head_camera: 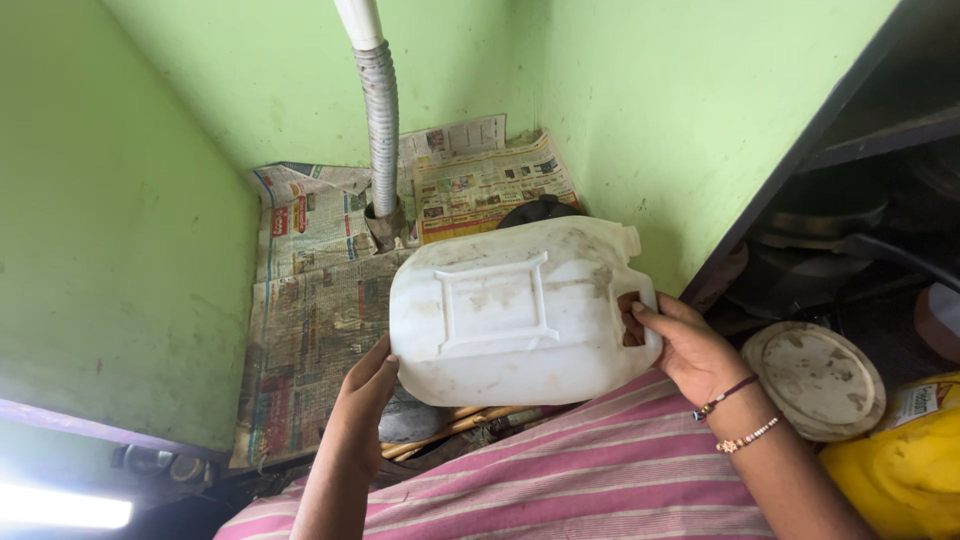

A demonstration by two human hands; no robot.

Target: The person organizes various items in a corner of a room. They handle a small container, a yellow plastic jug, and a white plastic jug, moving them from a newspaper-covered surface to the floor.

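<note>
The person holds a big white jug (pixel 520 310) on its side with 2 hands, in mid-air over the newspapers (pixel 320 300). The right hand (pixel 690 350) grips its handle; the left hand (pixel 362 395) presses flat against the bottom (fingers together). Carrying seems in hand; setting it down would need a steady grip.

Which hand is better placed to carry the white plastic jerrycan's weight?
Likely the right hand: its fingers hook the handle opening of the white plastic jerrycan. The left hand only props its base.
</note>
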